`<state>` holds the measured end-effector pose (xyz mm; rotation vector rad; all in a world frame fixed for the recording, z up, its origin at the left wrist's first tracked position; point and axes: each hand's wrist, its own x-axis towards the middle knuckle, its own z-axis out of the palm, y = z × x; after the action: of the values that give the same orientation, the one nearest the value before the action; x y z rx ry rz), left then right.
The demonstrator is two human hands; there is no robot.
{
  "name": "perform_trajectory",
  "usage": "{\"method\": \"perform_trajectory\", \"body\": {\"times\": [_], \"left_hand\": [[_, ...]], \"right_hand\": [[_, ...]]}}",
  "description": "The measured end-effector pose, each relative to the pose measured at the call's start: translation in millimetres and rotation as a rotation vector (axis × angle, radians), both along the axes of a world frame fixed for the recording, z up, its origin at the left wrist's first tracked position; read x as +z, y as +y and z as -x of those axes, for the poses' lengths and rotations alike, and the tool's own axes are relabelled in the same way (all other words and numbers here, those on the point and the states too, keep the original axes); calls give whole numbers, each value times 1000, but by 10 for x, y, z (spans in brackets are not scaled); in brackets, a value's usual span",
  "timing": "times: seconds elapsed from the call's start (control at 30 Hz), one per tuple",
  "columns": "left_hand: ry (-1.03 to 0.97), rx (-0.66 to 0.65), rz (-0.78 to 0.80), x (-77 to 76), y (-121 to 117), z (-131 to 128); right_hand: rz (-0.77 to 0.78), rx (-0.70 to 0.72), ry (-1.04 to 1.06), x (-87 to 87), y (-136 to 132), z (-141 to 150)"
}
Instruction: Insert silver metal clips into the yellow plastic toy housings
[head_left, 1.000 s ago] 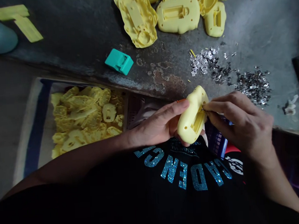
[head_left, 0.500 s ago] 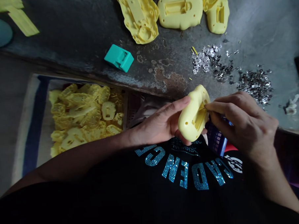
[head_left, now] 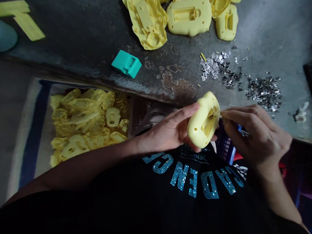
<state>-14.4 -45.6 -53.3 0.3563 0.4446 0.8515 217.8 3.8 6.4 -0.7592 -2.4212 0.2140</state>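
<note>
- Holding the pale yellow moulded part (head_left: 201, 127) up off the bench, over the lap, the left hand (head_left: 169, 128) is closed around its lower side.
- The right hand (head_left: 257, 136) has its fingertips pinched together just beside the rectangular recess (head_left: 208, 123) in the part's face. They have drawn back from inside the recess, and the part has turned slightly in the left hand.
- Whether the pinch holds a thin sliver is hard to tell in this dim view; it may hold nothing.
- Beyond the hands, on the scarred grey bench top (head_left: 268, 29), lie more yellow moulded pieces (head_left: 189, 17), a teal moulded block (head_left: 126, 63) and scattered silvery metal clippings (head_left: 265, 93).
- To the left, below the bench edge, a heap of yellow moulded pieces (head_left: 81, 123) fills a shallow box.
- A black shirt with teal sequin lettering (head_left: 192, 184) fills the foreground beneath the hands.
</note>
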Motion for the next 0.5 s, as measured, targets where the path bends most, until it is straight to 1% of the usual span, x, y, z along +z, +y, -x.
{"method": "perform_trajectory", "body": {"times": [0.07, 0.13, 0.2, 0.3, 0.37, 0.43, 0.5], "left_hand": [[5, -1, 2, 7, -5, -6], [38, 23, -1, 25, -18, -22], [117, 76, -10, 51, -42, -39], [253, 158, -58, 99, -93, -45], [298, 164, -109, 137, -131, -32], [330, 157, -149, 176, -168, -11], [372, 158, -179, 206, -203, 12]], "right_hand": [[-9, -44, 42, -46, -34, -25], [26, -91, 60, -90, -30, -48], [159, -110, 94, -119, 20, -68], [432, -50, 163, -131, 145, -91], [533, -9, 168, -130, 209, -96], [556, 0, 163, -147, 222, -87], [531, -11, 194, -200, 184, -71]]}}
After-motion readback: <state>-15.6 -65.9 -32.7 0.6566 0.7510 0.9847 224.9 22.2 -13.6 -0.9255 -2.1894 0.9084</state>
